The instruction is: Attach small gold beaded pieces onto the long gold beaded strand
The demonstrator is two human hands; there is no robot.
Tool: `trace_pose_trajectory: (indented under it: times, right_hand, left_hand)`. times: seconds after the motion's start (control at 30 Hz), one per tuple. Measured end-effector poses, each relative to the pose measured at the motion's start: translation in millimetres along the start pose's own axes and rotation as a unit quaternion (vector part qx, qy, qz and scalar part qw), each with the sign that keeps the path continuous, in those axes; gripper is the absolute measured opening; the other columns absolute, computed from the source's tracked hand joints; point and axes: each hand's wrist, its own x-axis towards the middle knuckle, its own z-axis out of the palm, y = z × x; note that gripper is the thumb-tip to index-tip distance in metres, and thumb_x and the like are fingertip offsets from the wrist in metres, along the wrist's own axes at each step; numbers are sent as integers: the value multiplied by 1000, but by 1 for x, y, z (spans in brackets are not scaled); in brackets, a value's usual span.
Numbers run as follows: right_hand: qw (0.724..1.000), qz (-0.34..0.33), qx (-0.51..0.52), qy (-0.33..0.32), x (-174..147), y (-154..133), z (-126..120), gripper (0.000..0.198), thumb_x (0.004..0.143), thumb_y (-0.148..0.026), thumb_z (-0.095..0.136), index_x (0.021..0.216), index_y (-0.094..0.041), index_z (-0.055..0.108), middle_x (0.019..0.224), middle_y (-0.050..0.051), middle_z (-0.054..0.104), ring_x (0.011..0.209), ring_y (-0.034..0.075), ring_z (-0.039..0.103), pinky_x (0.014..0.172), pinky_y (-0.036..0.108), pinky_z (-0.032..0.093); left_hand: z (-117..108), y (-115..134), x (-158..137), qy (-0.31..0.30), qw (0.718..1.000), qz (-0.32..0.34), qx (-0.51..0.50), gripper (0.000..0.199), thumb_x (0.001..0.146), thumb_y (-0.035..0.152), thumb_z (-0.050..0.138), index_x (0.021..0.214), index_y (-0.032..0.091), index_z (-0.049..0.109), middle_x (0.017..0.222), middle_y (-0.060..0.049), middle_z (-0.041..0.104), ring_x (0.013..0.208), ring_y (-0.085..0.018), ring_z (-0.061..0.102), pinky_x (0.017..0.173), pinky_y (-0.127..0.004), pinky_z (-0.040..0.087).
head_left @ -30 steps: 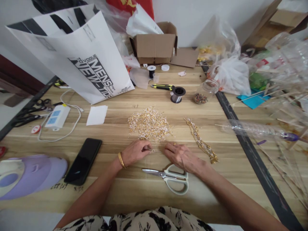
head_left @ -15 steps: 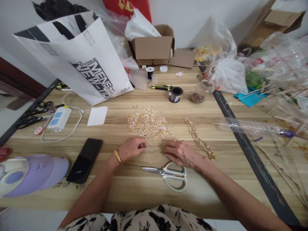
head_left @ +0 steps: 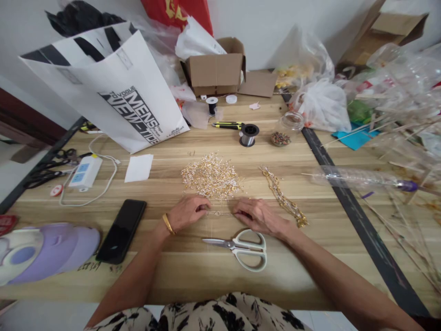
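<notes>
A thin chain with a small ring in its middle stretches between my two hands, low over the table. The fingers of my left hand, closed in a pinch, hold its left end. My right hand is closed on the right end, with the fingertips partly hidden. Just beyond the hands lies a heap of small gold and pale pieces. To the right of my right hand rests a bundle of finished-looking chains. White-handled scissors lie on the near side, blades pointing left.
At left are a phone, a purple-and-white object, a power strip and a white paper. Farther back stand a wire spool, a cutter, a jar, a paper bag and a cardboard box.
My right fingers have drawn closer together around the chain's right end. The left hand has barely moved, and the whole view has shifted slightly.
</notes>
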Motion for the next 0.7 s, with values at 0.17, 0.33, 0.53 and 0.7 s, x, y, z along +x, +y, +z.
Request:
trace_pose_trajectory:
  times: [0.17, 0.33, 0.53, 0.7]
  right_hand:
    - [999, 7, -39, 16, 0, 0, 9, 15, 94, -23, 43, 88, -17, 55, 81, 5, 59, 71, 15, 55, 62, 25, 41]
    - [994, 27, -104, 20, -2, -2, 18, 14, 93, -26, 44, 91, -17, 55, 86, 6, 60, 74, 16, 56, 64, 26, 41]
    - [994, 45, -100, 7, -3, -5, 19, 13, 93, -23, 43, 93, -17, 55, 88, 6, 60, 76, 16, 56, 66, 27, 42]
    - [995, 33, -95, 5, -3, -4, 18, 17, 94, -23, 41, 99, -17, 57, 90, 7, 60, 81, 17, 56, 67, 27, 43]
  left_hand:
    - [4, -1, 2, 13, 1000, 11, 5, 13, 81, 19, 53, 80, 16, 66, 74, -2, 63, 68, -13, 54, 65, -22, 37]
    - [5, -1, 3, 13, 1000, 8, 17, 13, 81, 17, 53, 75, 15, 64, 72, -2, 62, 67, -13, 53, 63, -22, 36]
    - [4, -1, 1, 8, 1000, 8, 23, 11, 81, 17, 54, 73, 15, 63, 73, -1, 61, 66, -13, 53, 63, -23, 36]
    - [4, -3, 1, 11, 1000, 14, 19, 10, 80, 16, 55, 73, 16, 62, 72, -1, 61, 66, -13, 52, 64, -23, 36]
